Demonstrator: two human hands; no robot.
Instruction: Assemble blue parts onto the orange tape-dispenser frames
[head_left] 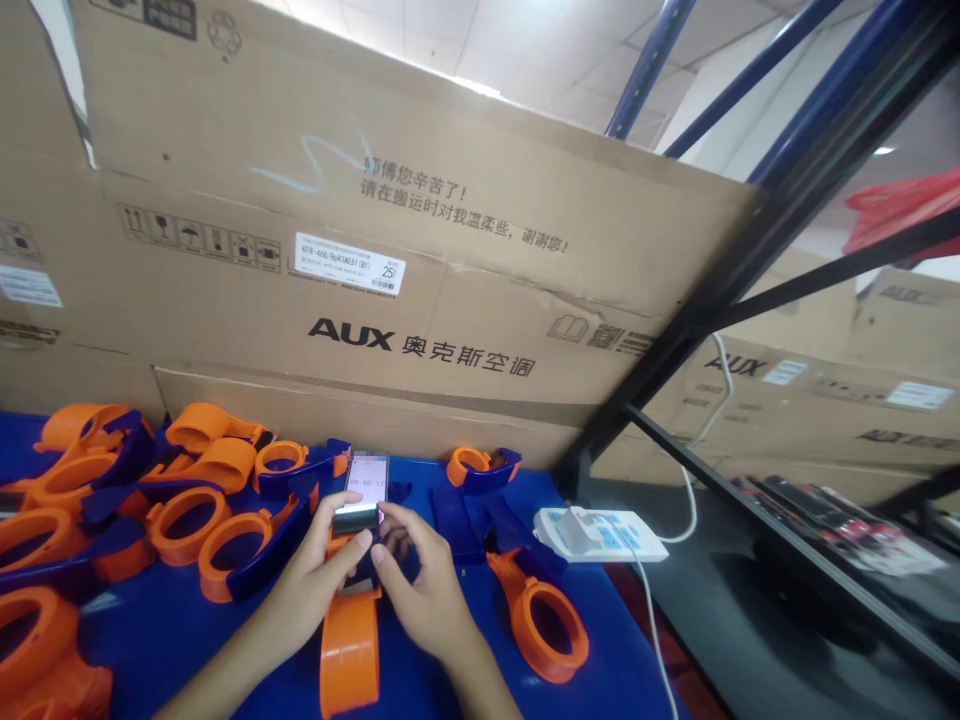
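Both hands are at an orange tape dispenser [350,655] in the lower middle of the head view, its ring side towards me. My left hand [319,560] is closed on the dispenser's far end, thumb on top, beside a shiny dark strip or roller [355,518]. At the right side of that same end is my right hand [424,590], closed with its thumb and fingers pressed there; the fingertips are partly hidden. Just beyond the hands, a phone [369,478] shows a running-time display.
Several orange and blue tape dispensers [187,525] lie to the left on the blue table surface [150,640]. One dispenser [551,630] lies at the right, another [480,468] farther back. A white power strip [600,535] with cables sits near a black rack post [637,400]. Cardboard [247,330] stands behind.
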